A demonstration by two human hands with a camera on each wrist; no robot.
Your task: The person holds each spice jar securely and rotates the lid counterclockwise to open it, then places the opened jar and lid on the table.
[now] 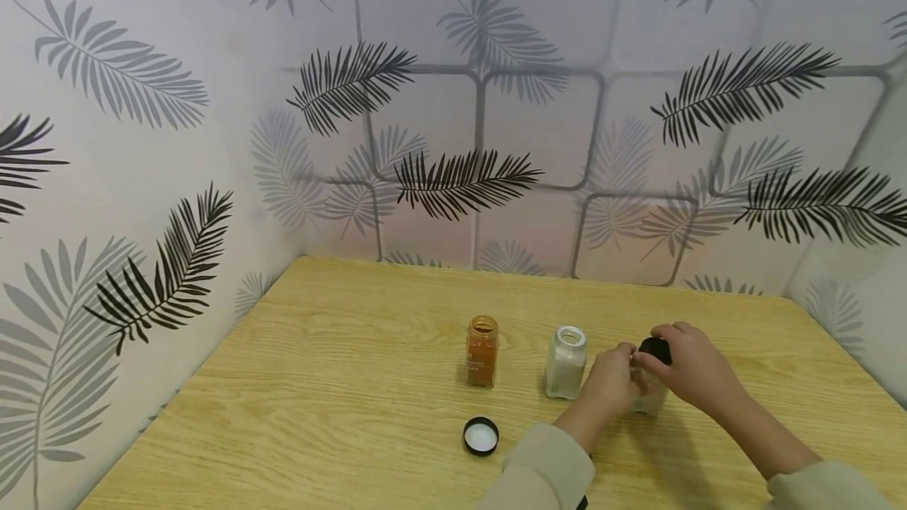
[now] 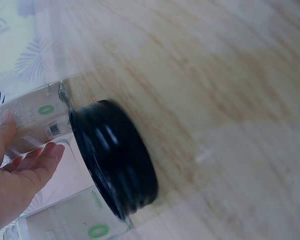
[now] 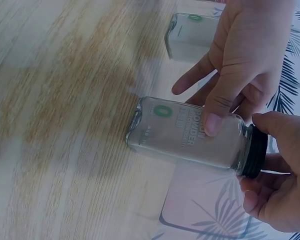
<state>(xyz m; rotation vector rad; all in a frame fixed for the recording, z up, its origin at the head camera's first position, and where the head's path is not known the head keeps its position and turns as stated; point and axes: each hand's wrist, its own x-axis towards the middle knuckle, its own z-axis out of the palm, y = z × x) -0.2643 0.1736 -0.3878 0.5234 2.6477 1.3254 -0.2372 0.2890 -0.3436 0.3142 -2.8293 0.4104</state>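
My left hand (image 1: 611, 386) grips a square glass jar (image 3: 175, 132) of pale powder near its upper part, thumb across the printed label. The jar stands upright at the right of the table. The fingers of my right hand (image 1: 701, 372) pinch its black screw lid (image 3: 255, 151), which sits at the jar's mouth. Left of it stands an open, lidless jar of whitish powder (image 1: 566, 368), beside my left hand. Close to the left wrist camera lies a loose black lid (image 2: 121, 155); in the head view the left sleeve mostly hides it.
An open jar of orange-brown powder (image 1: 482, 352) stands further left on the wooden table (image 1: 319, 384). In front of it another black lid (image 1: 481, 437) lies with its white inside up. A leaf-patterned wall (image 1: 439, 124) borders the table at the back and left.
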